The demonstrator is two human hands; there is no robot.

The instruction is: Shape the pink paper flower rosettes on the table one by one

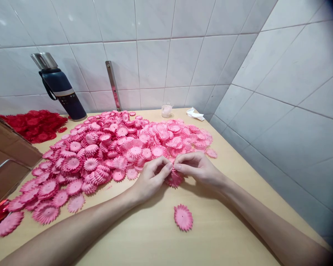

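A wide heap of pink paper flowers (pixel 119 147) covers the middle of the wooden table (pixel 233 184). At the heap's near edge my left hand (pixel 151 177) and my right hand (pixel 197 168) meet, fingertips pinched together on a small stack of pink flowers (pixel 174 179) held between them. One single pink flower (pixel 183 217) lies apart on the bare wood, just in front of my hands.
A pile of red flowers (pixel 34 125) sits at the back left beside a dark flask (pixel 59 87). A cardboard box (pixel 8 159) stands at the left edge. A small clear cup (pixel 167 110) and crumpled tissue (pixel 194 114) rest near the tiled wall.
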